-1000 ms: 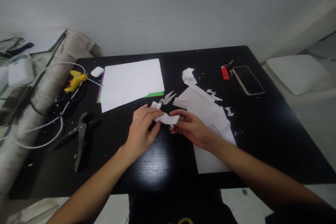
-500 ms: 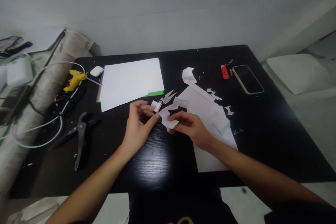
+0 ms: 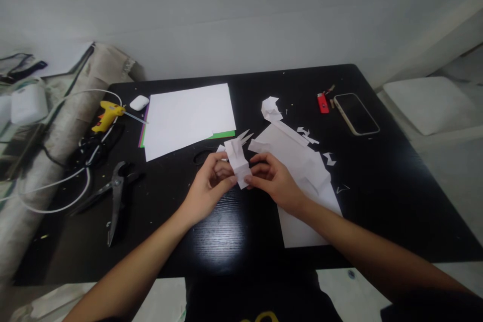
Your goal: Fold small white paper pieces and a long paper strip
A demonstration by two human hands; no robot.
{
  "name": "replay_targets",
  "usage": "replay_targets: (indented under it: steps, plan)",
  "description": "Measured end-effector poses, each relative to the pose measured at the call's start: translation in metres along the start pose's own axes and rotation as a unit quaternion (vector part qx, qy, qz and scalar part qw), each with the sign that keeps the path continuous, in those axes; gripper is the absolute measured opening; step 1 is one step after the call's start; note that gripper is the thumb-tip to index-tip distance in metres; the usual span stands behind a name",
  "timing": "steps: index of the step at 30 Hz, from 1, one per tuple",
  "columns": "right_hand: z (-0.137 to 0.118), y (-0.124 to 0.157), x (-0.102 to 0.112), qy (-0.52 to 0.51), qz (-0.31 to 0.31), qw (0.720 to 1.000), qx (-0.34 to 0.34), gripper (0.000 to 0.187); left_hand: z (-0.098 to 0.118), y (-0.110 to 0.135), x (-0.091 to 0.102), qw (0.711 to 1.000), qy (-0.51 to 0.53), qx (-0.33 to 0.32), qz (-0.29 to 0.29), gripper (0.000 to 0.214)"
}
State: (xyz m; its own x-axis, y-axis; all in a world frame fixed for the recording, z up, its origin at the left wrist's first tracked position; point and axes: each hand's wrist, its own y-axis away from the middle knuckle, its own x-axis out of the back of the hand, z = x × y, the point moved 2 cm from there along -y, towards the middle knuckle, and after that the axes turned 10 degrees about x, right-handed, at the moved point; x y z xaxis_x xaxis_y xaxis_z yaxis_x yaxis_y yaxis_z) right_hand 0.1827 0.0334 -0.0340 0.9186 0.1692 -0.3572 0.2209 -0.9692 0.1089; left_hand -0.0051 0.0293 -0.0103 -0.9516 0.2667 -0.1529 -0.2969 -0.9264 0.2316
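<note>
Paper piece: small folded white cutout, held upright just above the table, centre of view, between both hands.
Left hand: fingers clamped on the piece's left edge, thumb below.
Right hand: fingers pinching the right edge; forearm lies over the cut sheet.
Grip: both hands grasp the piece, neither is released, and neither holds anything else.
Behind it: scissors, blades apart, tips pointing away, just beyond the piece; dark handle loop near the left knuckles.
Around: paper stack behind and to the left, scraps to the right, pliers and glue gun well off left, phone and lighter far right.
Risk 1: thin paper under two opposing pinches. Pulling apart or twisting too hard would likely tear it at a cut or fold.
Risk 2: squeezing too hard would crush the folds or put creases off-line, which is hard to undo.
Risk 3: the open blades are close to the knuckles, so a forward reach could catch an edge or knock the scissors.
Risk 4: if it slips, the piece drops among the white sheet and scraps, where it is easy to lose or flatten under the forearm.
Unknown: exact fold shape, too small and washed out to tell.
</note>
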Motion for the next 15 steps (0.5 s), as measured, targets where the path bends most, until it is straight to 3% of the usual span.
replay_targets:
  steps: [3,9,15]
  plan:
    - [-0.0007,0.0001,0.0004,0.018,-0.006,1.0,-0.001,0.052,-0.0027,-0.0006,-0.001,1.0,0.005,0.005,0.002,0.046]
    - [-0.0032,0.001,-0.0032,0.024,-0.048,0.998,-0.019,0.034,-0.0066,-0.0019,0.0001,0.999,0.014,0.04,0.01,0.042]
    - [-0.0072,0.0007,-0.0028,0.091,-0.033,0.995,0.015,0.027,-0.0043,-0.0014,-0.0004,0.999,0.01,0.048,0.014,0.044]
